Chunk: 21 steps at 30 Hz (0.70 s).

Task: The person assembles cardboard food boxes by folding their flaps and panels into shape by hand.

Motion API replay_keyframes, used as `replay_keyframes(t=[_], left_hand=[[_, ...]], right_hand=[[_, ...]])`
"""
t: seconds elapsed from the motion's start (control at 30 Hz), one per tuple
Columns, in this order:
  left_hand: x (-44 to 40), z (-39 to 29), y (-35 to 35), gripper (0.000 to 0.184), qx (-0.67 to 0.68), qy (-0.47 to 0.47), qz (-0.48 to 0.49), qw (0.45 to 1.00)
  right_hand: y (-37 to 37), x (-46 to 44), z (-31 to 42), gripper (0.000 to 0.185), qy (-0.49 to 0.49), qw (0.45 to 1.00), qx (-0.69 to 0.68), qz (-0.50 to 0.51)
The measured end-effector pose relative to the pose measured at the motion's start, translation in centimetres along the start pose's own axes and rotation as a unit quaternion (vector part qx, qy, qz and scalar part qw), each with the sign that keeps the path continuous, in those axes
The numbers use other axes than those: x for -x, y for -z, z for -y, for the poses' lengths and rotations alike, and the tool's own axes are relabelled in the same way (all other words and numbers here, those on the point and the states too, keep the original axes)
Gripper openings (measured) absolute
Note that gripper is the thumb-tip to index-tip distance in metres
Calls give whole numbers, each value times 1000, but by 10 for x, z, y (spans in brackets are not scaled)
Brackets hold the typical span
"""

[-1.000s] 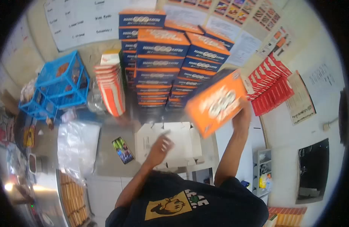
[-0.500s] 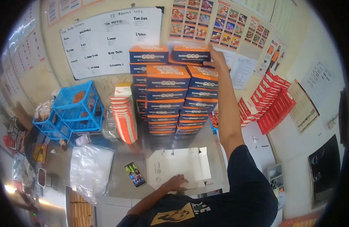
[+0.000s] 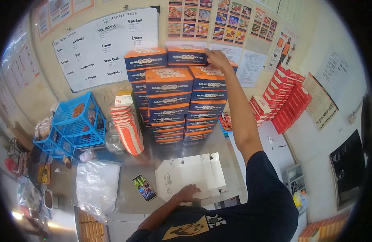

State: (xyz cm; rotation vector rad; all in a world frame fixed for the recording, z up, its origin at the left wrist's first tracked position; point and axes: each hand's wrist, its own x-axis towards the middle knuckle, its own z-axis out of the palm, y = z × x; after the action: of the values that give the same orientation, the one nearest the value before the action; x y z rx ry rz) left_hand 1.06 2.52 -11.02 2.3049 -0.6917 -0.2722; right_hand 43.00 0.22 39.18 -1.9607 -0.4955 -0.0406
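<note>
Right hand (image 3: pixel 219 61): fingers hooked round right end of orange-and-navy Mang Katsu box (image 3: pixel 186 57), up top in far row, can't tell how tight. Left hand (image 3: pixel 188 193): fingers kinda loosely spread, resting on near part of flat white carton (image 3: pixel 190 171) on counter (image 3: pixel 233 171). Phone (image 3: pixel 144 187) just left, screen lit. Plastic bags (image 3: pixel 96 183) further left. Beyond carton: stacked boxes (image 3: pixel 169 82), blue baskets (image 3: pixel 79 117) far left, whiteboard (image 3: pixel 109 52) on wall.

The left hand (image 3: pixel 188 194) hides part of the white cardboard (image 3: pixel 190 171).
</note>
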Motion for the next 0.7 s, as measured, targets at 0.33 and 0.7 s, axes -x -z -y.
replay_keyframes(t=[0.33,0.7], left_hand=[[3,8,-16,46,-6,-64,-57,996],[7,-36,55,27,127,14,-129,983]], right_hand=[[-20,191,-24,46,100,986,-91,-97],[-74,439,-243,47,-219,878,138,402]])
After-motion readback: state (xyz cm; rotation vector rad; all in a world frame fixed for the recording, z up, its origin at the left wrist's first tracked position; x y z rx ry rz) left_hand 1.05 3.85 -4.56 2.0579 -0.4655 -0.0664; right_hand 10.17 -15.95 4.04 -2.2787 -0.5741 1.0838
